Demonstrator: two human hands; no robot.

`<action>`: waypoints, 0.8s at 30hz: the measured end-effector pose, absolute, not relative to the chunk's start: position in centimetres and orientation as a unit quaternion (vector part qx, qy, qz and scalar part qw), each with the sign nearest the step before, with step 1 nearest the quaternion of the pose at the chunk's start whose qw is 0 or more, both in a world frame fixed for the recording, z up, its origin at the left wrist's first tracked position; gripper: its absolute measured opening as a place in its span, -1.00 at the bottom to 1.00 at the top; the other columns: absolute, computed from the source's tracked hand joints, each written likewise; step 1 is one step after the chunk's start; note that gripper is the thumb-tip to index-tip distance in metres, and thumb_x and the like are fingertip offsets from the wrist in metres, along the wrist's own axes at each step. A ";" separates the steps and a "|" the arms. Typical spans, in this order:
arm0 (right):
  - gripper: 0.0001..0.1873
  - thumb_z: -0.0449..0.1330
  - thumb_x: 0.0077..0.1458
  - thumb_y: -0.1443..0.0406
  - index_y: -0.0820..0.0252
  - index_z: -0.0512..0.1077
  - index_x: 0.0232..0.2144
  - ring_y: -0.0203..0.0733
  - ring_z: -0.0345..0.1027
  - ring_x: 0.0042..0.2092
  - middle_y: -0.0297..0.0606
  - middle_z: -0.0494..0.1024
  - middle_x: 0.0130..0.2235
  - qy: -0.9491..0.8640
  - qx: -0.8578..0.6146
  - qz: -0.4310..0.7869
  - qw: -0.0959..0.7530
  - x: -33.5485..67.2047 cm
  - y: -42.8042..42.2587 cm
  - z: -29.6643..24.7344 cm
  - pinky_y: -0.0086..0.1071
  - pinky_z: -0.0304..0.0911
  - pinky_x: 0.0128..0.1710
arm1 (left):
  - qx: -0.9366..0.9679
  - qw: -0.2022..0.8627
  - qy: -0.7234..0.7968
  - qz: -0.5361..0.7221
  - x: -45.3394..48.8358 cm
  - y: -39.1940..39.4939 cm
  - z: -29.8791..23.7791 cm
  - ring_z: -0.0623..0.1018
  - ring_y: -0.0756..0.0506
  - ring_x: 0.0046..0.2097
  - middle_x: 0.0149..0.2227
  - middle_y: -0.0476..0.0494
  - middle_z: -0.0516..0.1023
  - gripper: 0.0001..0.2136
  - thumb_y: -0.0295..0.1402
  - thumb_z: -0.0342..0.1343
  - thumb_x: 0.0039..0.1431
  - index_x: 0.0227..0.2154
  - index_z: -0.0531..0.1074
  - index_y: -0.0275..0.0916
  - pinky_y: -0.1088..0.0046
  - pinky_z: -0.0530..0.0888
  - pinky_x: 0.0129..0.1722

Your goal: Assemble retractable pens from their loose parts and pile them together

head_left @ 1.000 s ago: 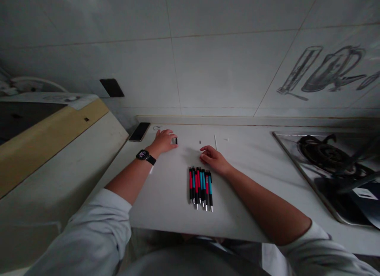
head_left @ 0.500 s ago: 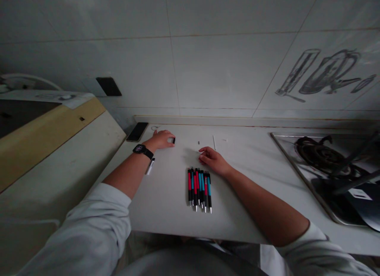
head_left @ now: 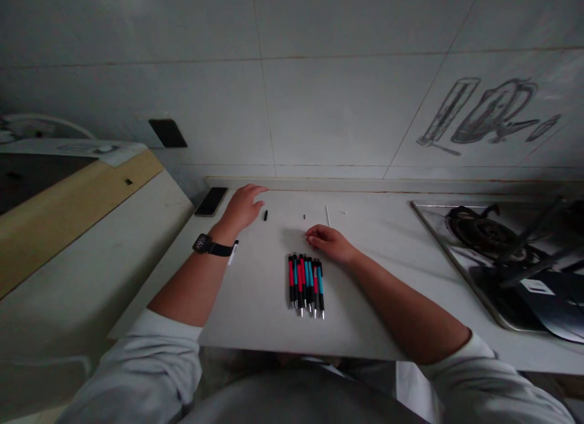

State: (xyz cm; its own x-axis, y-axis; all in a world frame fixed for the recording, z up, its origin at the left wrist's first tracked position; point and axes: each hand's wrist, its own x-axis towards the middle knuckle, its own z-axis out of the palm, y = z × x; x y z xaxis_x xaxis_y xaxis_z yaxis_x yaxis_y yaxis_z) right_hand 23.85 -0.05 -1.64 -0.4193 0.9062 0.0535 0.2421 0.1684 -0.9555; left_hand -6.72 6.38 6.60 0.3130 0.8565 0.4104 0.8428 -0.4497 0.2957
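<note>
My left hand (head_left: 245, 206) is open at the back of the counter, thumb and fingers apart. Just right of its thumb lies a small black piece (head_left: 266, 215), apart from the hand. My right hand (head_left: 332, 240) rests on the counter with fingers curled and tips together; whatever they may pinch is too small to make out. In front of it lies a row of several red and blue pens (head_left: 305, 284) with black grips, metal tips toward me. A thin white tube (head_left: 327, 216), a tiny dark piece (head_left: 304, 216) and a small whitish bit (head_left: 343, 213) lie beyond the right hand.
A phone (head_left: 211, 202) lies at the back left corner. A white and black marker-like item (head_left: 233, 253) is partly behind my left wrist. A gas stove (head_left: 483, 241) stands on the right, a slanted white cabinet (head_left: 114, 229) on the left. The tiled wall (head_left: 319, 114) bounds the back.
My left hand has let go of the small black piece and lifted back and left from it, fingers spreading. The right hand has stayed nearly in place.
</note>
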 end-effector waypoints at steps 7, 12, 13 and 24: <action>-0.81 0.27 0.13 0.15 0.14 0.51 -0.28 -0.26 0.34 -0.39 -0.29 0.56 -0.38 -0.780 -0.523 0.308 0.150 26.5 -1.4 2.3 -0.38 0.13 -0.37 | 0.792 0.165 0.522 0.272 -0.9 -0.6 3.5 0.59 -0.09 -0.28 -0.29 -0.10 0.64 -0.83 -0.24 0.06 0.38 -0.16 0.49 -0.19 0.42 0.42 -0.29; -0.71 0.42 -0.02 0.13 0.12 0.51 -0.28 -0.19 0.41 -0.34 -0.25 0.62 -0.32 -0.793 -0.526 0.298 0.075 25.9 -2.9 2.4 -0.35 0.17 -0.36 | 0.821 0.173 0.497 0.220 0.6 -1.5 -0.3 0.56 -0.08 -0.37 -0.37 -0.07 0.62 -0.83 -0.21 0.08 0.37 -0.27 0.46 -0.17 0.43 0.32 -0.38; -0.70 0.43 -0.04 0.14 0.12 0.52 -0.28 -0.18 0.41 -0.33 -0.25 0.62 -0.32 -0.798 -0.525 0.290 0.066 25.7 -3.1 2.4 -0.34 0.17 -0.36 | 0.821 0.174 0.496 0.223 0.5 -1.3 -0.7 0.56 -0.08 -0.36 -0.37 -0.07 0.62 -0.83 -0.21 0.08 0.37 -0.27 0.46 -0.17 0.43 0.32 -0.38; -0.83 0.25 0.13 0.26 0.14 0.51 -0.19 -0.07 0.47 -0.26 -0.14 0.64 -0.27 -0.815 -0.527 0.240 0.007 25.0 -4.1 2.9 -0.30 0.19 -0.30 | 0.826 0.175 0.484 0.230 -0.3 -0.7 -1.5 0.57 -0.08 -0.34 -0.35 -0.07 0.62 -0.81 -0.19 0.05 0.39 -0.21 0.49 -0.15 0.45 0.33 -0.37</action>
